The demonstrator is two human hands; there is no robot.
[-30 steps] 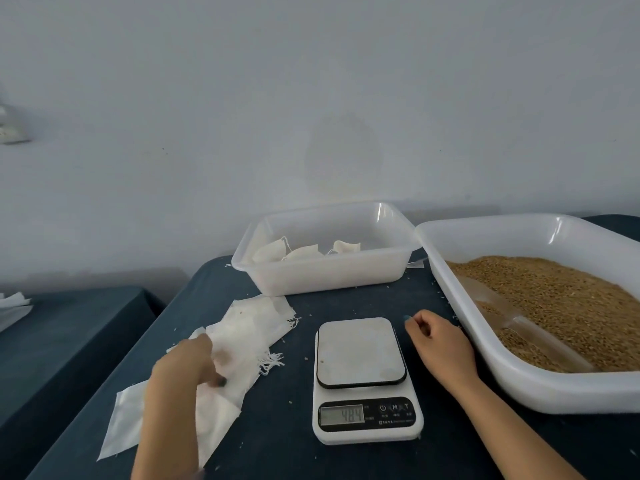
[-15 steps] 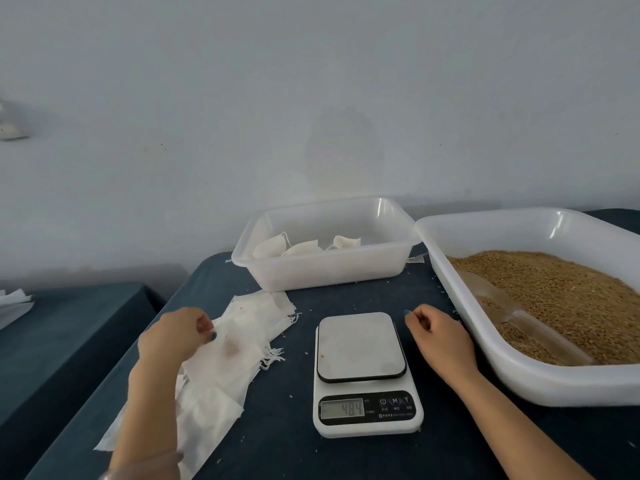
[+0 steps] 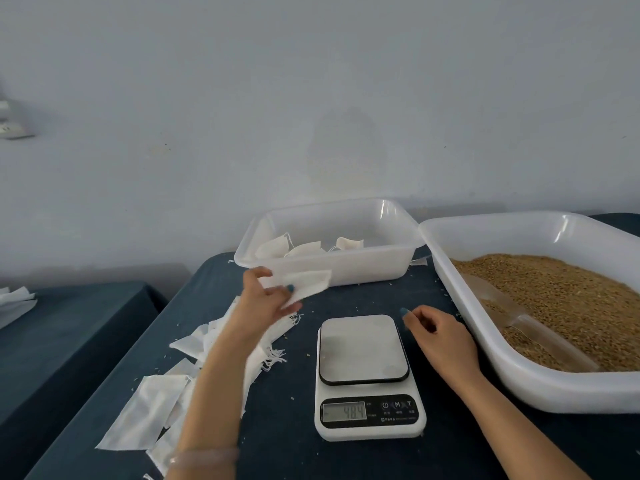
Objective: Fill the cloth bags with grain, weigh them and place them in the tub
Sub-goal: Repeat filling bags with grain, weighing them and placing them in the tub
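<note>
While the left hand (image 3: pixel 266 301) pinches one empty cloth bag (image 3: pixel 310 284) by its edge, raised behind and left of the scale (image 3: pixel 363 348), the right hand (image 3: pixel 446 341) rests just right of the scale, fingers loosely curled, holding nothing. Bag looks feather-light, thin, limp, flat. Probably best taken at the mouth hem, both hands spreading it, since a soft mouth tends to collapse shut. Spare bags (image 3: pixel 207 355) lie fanned left of the scale; tub (image 3: pixel 346 271) with a few filled bags sits behind it; grain (image 3: pixel 561 299) and clear scoop (image 3: pixel 533 327) lie in the tray (image 3: pixel 519 382) to its right. Once filled, expect a slumping, shifting load; support from below.
</note>
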